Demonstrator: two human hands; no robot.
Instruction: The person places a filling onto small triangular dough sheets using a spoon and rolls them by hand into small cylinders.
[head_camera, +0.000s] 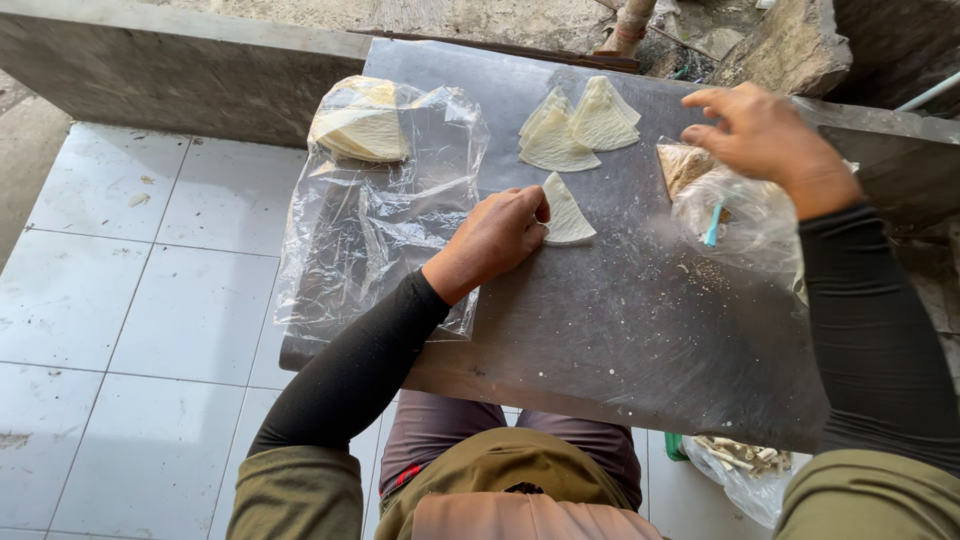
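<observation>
Wrapper (566, 212), a pale folded triangle of thin dough, lies flat on the grey desk (620, 330) near its middle, and the left hand (497, 237) rests on the desk with its curled fingers pressed against the wrapper's left edge, pinning it rather than lifting it. Just beyond the wrapper, toward the far edge of the desk, sits a small pile of folded triangles (578, 128), apart from it. To the left of the wrapper a large clear plastic sheet (370, 230) is spread over the desk's left end, and on its far part lies a stack of pale sheets (360, 128). To the right of the wrapper is a small clear bag (745, 225) holding a blue stick (712, 226). The right hand (765, 135) hovers over that bag, fingers loosely bent, gripping nothing that can be seen. Past the desk's left edge is a white tiled floor (130, 300).
</observation>
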